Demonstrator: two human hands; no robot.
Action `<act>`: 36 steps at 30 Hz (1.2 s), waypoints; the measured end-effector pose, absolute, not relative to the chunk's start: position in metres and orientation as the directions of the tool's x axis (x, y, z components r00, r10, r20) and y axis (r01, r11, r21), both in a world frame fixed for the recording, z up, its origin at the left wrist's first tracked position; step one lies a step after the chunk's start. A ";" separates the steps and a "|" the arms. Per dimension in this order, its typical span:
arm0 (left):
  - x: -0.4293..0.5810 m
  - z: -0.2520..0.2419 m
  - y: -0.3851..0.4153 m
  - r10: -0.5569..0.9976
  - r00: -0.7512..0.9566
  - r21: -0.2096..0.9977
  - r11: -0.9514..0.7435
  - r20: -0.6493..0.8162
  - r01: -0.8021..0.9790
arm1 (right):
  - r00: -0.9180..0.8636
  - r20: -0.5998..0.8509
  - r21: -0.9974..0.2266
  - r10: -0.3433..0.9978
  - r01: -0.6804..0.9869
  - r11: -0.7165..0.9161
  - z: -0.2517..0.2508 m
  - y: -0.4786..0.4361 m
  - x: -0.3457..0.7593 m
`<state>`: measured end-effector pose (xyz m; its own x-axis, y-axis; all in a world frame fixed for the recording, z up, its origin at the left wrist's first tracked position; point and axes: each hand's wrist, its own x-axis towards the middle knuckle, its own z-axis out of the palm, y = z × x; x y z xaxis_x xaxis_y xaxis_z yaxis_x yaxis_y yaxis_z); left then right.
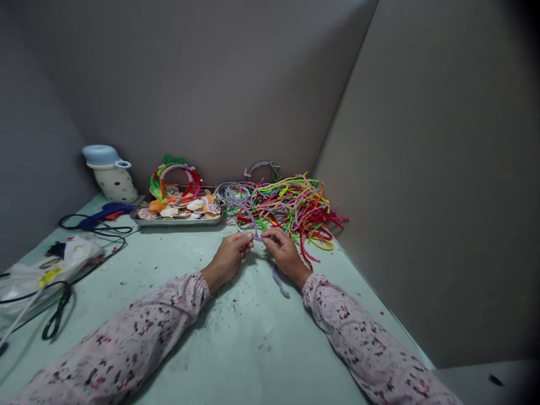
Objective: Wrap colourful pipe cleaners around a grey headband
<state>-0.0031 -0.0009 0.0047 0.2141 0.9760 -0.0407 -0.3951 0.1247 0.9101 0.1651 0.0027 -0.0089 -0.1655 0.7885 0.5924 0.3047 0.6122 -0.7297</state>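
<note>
In the middle of the head view, my left hand (231, 256) and my right hand (286, 254) are close together above the table. Both pinch a fuzzy purple pipe cleaner (255, 222), which runs between the fingertips and curves up towards the back. A thin pale strand shows beside the left fingertips; its kind is unclear. Below my right hand a purple length of pipe cleaner (279, 283) shows, its upper end hidden behind the hand. Just beyond my fingers spreads a heap of multicoloured pipe cleaners (291, 199), with grey wire hoops (233, 194) at its left.
Shells fill a metal tray (181, 223) at the back left, with wrapped colourful hoops (196, 183) on top. Left of it are a cream bottle (113, 183), a blue-handled tool (105, 214), black cables (116, 253) and a plastic bag (80, 253). Grey partitions (413, 169) border the table.
</note>
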 end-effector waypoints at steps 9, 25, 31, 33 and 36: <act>-0.001 0.008 -0.003 0.982 0.186 0.922 0.110 -0.042 -0.372 | -0.180 0.605 -0.712 0.776 0.314 0.628 -0.006 0.002 0.163; -0.001 0.003 0.000 0.982 0.190 0.929 0.089 -0.021 -0.359 | -0.194 0.599 -0.707 0.777 0.327 0.627 -0.003 -0.001 0.162; 0.001 0.003 -0.001 0.989 0.146 0.956 0.071 -0.030 -0.285 | -0.181 0.605 -0.705 0.776 0.331 0.627 -0.005 0.001 0.163; 0.001 0.002 -0.001 0.991 0.135 0.965 0.051 -0.016 -0.256 | -0.173 0.607 -0.705 0.776 0.334 0.626 -0.006 0.002 0.164; 0.001 0.001 0.000 0.994 0.107 0.975 -0.001 0.025 -0.220 | -0.148 0.611 -0.703 0.778 0.352 0.619 -0.008 0.004 0.165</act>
<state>0.0005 0.0000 0.0008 0.1066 0.9940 0.0248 -0.2202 -0.0007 0.9755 0.1652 0.0041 -0.0078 -0.1482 0.7780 0.6106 0.3517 0.6185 -0.7027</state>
